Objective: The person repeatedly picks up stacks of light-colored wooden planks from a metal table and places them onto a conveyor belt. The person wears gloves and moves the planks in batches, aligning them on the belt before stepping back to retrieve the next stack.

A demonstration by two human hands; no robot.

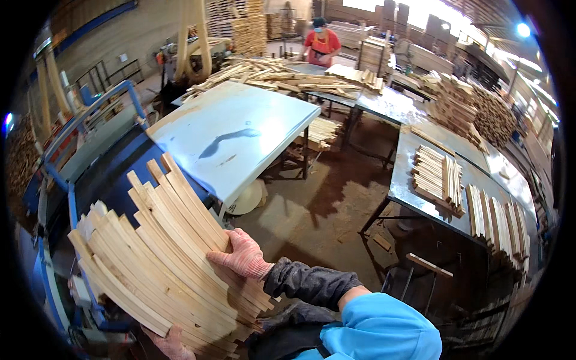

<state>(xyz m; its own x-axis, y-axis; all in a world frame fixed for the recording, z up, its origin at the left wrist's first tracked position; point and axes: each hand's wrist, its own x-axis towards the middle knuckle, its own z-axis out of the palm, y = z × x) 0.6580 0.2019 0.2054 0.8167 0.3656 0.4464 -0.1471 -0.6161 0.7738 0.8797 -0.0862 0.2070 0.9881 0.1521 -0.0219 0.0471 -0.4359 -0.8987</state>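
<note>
A broad layer of pale wooden strips (162, 252) lies side by side in front of me, their far ends uneven. My right hand (240, 253), in a pinkish knit glove, grips the right edge of this layer, with the thumb over the top and the fingers along the outermost strip. At the lower left edge, my left hand (169, 343) is closed against the strips, also gloved. Most of its fingers are hidden under or behind the wood. The surface beneath the strips is largely covered by them.
A blue metal frame (71, 198) runs along the left. Beyond the strips stands a pale metal-topped table (240, 129). Stacked strips (437, 179) lie on a table to the right. Loose wood (264, 78) is heaped farther back, near a person in red (322, 47).
</note>
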